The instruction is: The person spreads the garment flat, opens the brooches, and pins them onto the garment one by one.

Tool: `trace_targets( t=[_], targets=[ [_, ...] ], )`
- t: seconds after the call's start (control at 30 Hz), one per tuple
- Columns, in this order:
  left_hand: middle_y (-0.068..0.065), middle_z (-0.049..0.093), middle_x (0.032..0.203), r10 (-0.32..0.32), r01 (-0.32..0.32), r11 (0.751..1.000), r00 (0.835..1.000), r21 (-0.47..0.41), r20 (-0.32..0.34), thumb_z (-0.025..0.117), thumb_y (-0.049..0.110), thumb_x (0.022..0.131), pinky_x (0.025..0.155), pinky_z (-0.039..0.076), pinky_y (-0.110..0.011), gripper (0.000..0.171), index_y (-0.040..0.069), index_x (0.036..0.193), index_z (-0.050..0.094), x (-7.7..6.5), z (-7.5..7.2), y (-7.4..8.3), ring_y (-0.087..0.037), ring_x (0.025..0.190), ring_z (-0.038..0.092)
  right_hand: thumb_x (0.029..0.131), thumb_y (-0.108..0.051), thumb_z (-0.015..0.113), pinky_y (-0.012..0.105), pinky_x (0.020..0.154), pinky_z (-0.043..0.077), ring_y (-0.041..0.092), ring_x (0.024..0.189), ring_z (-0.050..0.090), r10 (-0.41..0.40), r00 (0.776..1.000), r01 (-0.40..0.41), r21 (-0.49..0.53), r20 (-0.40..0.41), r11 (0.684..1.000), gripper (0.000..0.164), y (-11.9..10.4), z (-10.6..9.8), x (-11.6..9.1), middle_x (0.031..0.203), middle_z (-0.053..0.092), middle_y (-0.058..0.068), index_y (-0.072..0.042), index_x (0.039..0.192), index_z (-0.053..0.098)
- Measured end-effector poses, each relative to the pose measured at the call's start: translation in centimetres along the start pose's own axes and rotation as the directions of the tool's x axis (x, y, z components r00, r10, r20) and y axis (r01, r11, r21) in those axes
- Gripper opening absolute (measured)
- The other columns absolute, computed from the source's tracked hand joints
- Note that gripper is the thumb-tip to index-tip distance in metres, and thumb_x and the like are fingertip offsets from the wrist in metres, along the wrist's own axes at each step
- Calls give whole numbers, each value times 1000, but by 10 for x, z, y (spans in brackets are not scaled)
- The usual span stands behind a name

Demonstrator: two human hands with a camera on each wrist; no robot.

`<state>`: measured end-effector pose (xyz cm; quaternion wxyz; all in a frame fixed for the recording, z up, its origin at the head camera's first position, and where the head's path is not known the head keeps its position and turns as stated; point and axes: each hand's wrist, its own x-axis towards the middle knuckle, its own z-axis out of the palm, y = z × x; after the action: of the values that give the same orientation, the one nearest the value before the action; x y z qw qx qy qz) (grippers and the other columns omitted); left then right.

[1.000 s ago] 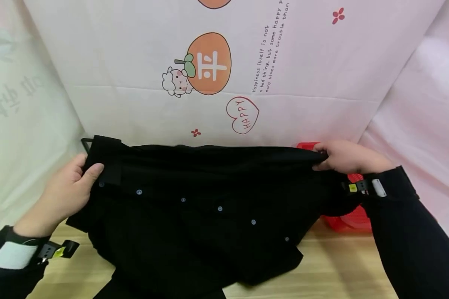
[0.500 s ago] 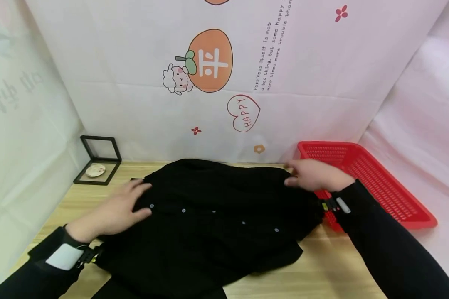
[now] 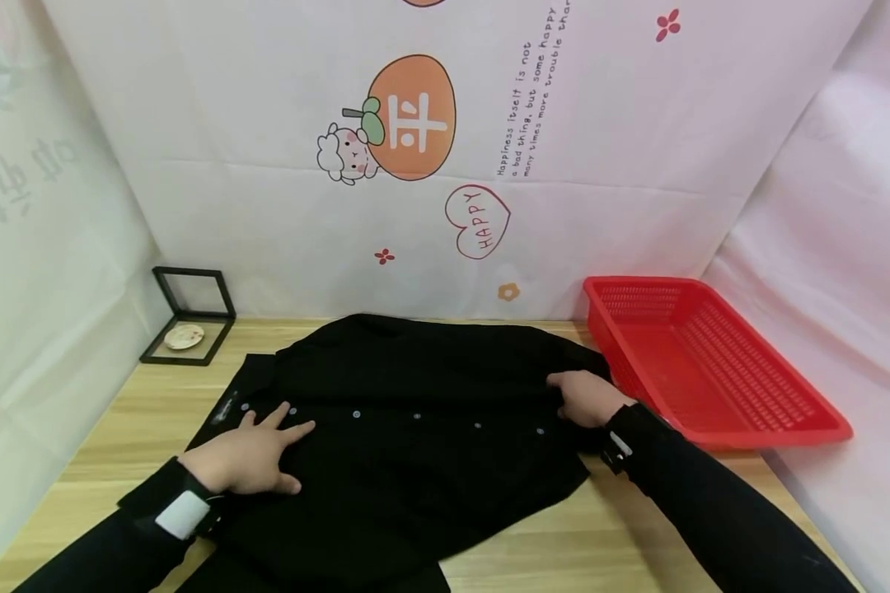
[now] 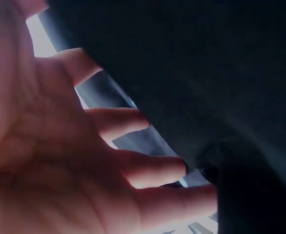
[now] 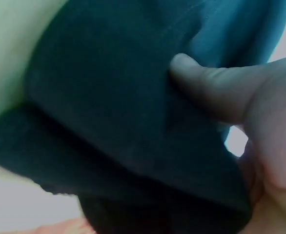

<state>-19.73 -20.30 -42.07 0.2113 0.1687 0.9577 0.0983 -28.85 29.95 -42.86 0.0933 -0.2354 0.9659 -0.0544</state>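
Observation:
A black button-up shirt [image 3: 415,371] lies spread on the wooden table, its row of small buttons running across the middle. My left hand [image 3: 248,457] rests on the shirt's left part with fingers spread wide, close below the buttons. In the left wrist view those straight fingers [image 4: 153,168] reach against the dark cloth. At the shirt's right end, my right hand [image 3: 586,397] grips the fabric. Its thumb [image 5: 206,87] presses on the cloth in the right wrist view, while the other fingers are mostly hidden behind it.
To the right stands a red plastic basket [image 3: 719,362] with perforated sides, close to the right forearm. A black folding frame [image 3: 226,333] with a small pale disc [image 3: 184,336] sits at the back left. White printed cloth [image 3: 282,239] walls in the table's back and sides.
Both hands have lowered the lifted upper part of the shirt onto the table. The left hand has let go and spread its fingers; the right has come down to the shirt's right end.

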Motion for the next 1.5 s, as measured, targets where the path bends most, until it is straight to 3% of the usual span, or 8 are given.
trace_targets(
  t=[0.13, 0.33, 0.5, 0.77, 0.87, 1.1, 1.3, 1.5],
  targets=[
    [-40, 20, 152, -34, 34, 997, 999, 62, -5, 72, 53, 86, 95, 27, -78, 84, 10, 152, 42, 5, -1, 6, -76, 121, 21, 88, 2, 61, 48, 92, 50, 33, 105, 62, 47, 997, -49, -24, -64, 999, 31, 3, -8, 11, 113, 66, 21, 4, 119, 67],
    [-45, 20, 148, -99, 100, 987, 995, 124, -15, 60, 57, 94, 98, 24, -77, 82, 5, 153, 38, 14, -3, 11, -76, 120, 24, 97, -16, 62, 60, 90, 45, 51, 136, 32, 179, 983, -180, -39, -35, 983, 67, -17, 1, 10, 154, 23, 35, 0, 154, 32],
    [-45, 20, 149, -156, 157, 979, 988, 128, -15, 56, 59, 95, 96, 29, -76, 82, 5, 154, 37, 17, 0, 10, -77, 118, 25, 92, -29, 71, 58, 85, 49, 46, 109, 56, 89, 986, -94, -26, -144, 995, 61, -56, 15, -11, 131, 51, 29, -3, 143, 51],
    [-42, 19, 151, -153, 154, 983, 988, 104, -9, 62, 61, 90, 91, 31, -78, 87, 8, 154, 37, 14, 1, 2, -77, 120, 23, 90, -59, 64, 63, 106, 28, 55, 137, 26, 220, 947, -239, 55, 232, 970, 87, -45, 24, -17, 157, 20, 30, -20, 159, 29],
    [-39, 19, 153, -137, 137, 987, 991, 87, -6, 64, 61, 89, 89, 32, -78, 87, 11, 155, 38, 11, 4, -2, -75, 123, 22, 93, -56, 62, 62, 109, 26, 54, 141, 19, 233, 959, -247, 69, 161, 967, 88, -21, 27, -16, 156, 16, 34, -10, 159, 25],
    [-35, 21, 155, -104, 109, 990, 993, 93, -56, 60, 64, 90, 81, 39, -75, 84, 13, 154, 40, 9, 11, -9, -72, 126, 22, 96, -57, 57, 58, 83, 49, 46, 103, 60, 350, 934, -340, 119, -77, 933, 90, -2, 24, -26, 120, 58, 34, 18, 142, 35],
    [-37, 18, 154, -129, 133, 987, 991, 95, -45, 60, 62, 91, 78, 39, -76, 85, 11, 155, 37, 9, 8, -11, -74, 126, 18, 92, -43, 70, 55, 99, 43, 47, 121, 51, 413, 907, -354, 387, -79, 851, 106, 1, 24, -1, 140, 40, 41, 19, 149, 6],
    [-37, 18, 154, -132, 135, 987, 990, 82, -43, 60, 61, 92, 81, 35, -79, 84, 11, 155, 37, 10, 11, -10, -73, 127, 16, 95, -12, 60, 49, 90, 48, 40, 105, 59, 296, 949, -252, 300, -111, 920, 38, 10, 10, 19, 120, 61, 29, 11, 126, 58]
  ],
)
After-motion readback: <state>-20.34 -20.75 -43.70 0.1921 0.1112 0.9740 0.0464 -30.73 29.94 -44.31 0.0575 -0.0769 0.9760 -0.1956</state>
